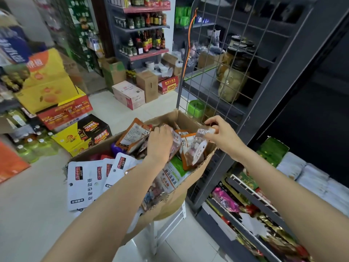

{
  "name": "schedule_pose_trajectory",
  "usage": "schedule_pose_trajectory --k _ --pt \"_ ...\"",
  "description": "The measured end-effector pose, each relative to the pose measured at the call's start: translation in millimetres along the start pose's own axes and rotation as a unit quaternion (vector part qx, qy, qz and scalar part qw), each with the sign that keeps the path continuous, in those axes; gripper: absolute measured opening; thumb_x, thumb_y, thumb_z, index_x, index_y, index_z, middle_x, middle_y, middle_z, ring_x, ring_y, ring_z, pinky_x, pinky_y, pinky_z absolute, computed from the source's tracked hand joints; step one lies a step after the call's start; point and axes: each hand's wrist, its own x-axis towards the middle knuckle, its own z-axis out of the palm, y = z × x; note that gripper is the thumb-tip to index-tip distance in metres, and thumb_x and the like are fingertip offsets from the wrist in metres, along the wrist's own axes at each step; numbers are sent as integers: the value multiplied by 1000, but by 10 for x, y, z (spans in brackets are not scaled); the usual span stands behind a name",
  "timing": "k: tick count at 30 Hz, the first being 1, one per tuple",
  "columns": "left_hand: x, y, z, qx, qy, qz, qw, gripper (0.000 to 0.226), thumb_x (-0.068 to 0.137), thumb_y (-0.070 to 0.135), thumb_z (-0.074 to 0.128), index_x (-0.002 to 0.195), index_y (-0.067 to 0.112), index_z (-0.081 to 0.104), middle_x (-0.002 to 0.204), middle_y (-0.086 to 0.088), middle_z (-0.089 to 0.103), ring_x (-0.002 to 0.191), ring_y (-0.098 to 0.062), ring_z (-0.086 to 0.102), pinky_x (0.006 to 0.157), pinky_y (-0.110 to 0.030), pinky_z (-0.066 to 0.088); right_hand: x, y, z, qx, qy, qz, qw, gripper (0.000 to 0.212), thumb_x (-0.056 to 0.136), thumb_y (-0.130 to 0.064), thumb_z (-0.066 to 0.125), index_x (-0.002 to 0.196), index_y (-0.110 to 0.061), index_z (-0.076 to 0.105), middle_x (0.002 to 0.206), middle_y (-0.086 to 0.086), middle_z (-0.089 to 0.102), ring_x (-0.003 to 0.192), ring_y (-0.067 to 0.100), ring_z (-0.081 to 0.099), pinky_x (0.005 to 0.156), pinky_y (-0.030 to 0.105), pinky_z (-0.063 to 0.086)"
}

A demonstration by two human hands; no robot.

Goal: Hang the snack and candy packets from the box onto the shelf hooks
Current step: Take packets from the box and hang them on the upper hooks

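Cardboard box [190, 186] sits centre frame on a white stool [170, 224], packed w/ snack packets. Both arms reach in from the bottom edge.

Right hand [222, 133], centre-right, pinches the clear top edge of a brown-and-clear candy packet [194, 148] betw. thumb and fingertips. Packet hangs below and left of that hand, lower part still inside the box against its right wall, tilted, contents visible through the clear front.

Left hand [160, 142], just left of centre, is down among the packets, palm down, fingers curled over another orange-brown packet [175, 142]; looks like a grasp, but fingertips are hidden so can't tell how firm. That packet lies directly under and right of the hand, touching the one the right hand holds.

More orange packets [134, 135] lean at the box's back left. White pouches [85, 184] w/ red labels and black print fan out over the box's left rim, lower left of centre. A green-and-white packet [175, 174] lies flat under the left forearm.

Wire grid panel [217, 63] stands upright just behind the box on the right, fixed to a dark shelf unit [283, 82] holding glass jars [232, 78]. Lower right: shelf tiers w/ mixed coloured packets [224, 201]. Upper left: stacked yellow and red cartons [51, 86] on the floor; bottles on shelves [147, 40] at top centre.
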Motion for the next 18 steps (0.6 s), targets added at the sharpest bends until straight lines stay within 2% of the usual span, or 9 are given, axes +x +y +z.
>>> schedule_pose_trajectory --k 2,5,7,10,12,14,15,18 --pt "85 -15 -48 28 -34 -3 999 30 93 21 54 121 10 52 121 -9 59 116 -27 49 92 -34 41 17 -42 -57 70 -11 14 997 33 84 -11 69 110 -20 50 105 18 63 98 32 65 84 43 56" --pt "130 -4 -134 3 -51 -11 999 21 89 21 60 109 13 58 111 -8 64 110 -28 55 84 -34 44 53 -101 -102 45 -4 3 999 36 82 -11 71 113 -16 52 97 14 63 94 29 65 82 40 57" --pt "110 4 -178 -41 -18 -28 999 19 92 22 56 109 12 57 110 -8 64 107 -27 56 80 -34 45 74 -103 -112 4 18 1 1000 29 83 -10 70 107 -16 55 92 12 63 89 23 65 73 34 58" --pt "72 -52 -301 -156 77 -69 982 21 98 24 44 113 10 51 109 -8 60 102 -23 55 78 -31 46 85 -86 -137 -17 61 -6 998 9 86 -10 67 89 -17 61 79 -1 63 82 18 64 62 25 49" --pt "42 -90 -422 -252 122 -66 958 19 100 22 39 110 9 48 104 -9 54 96 -23 53 75 -30 46 71 -122 -170 -33 81 -37 995 15 88 -12 65 77 -22 62 77 -4 65 78 14 64 63 24 44" --pt "12 -90 -590 -328 144 -33 933 14 100 20 38 101 9 46 96 -8 50 87 -23 50 69 -32 44 21 -232 -226 -48 97 -74 991 17 90 -12 62 76 -22 60 70 -9 61 67 -4 57 62 16 40" --pt "1 -73 -692 -353 154 -14 923 12 100 19 38 96 9 44 91 -7 49 81 -22 48 66 -32 42 -11 -300 -264 -58 103 -87 989 16 91 -12 60 77 -20 59 67 -12 57 59 -7 53 58 11 36" --pt "1 65 -1058 -370 186 25 910 10 100 19 37 93 12 38 70 -2 45 63 -21 45 52 -29 33 -106 -495 -445 -98 113 -119 982 19 92 -15 58 74 -21 56 63 -8 52 53 0 44 54 14 31"
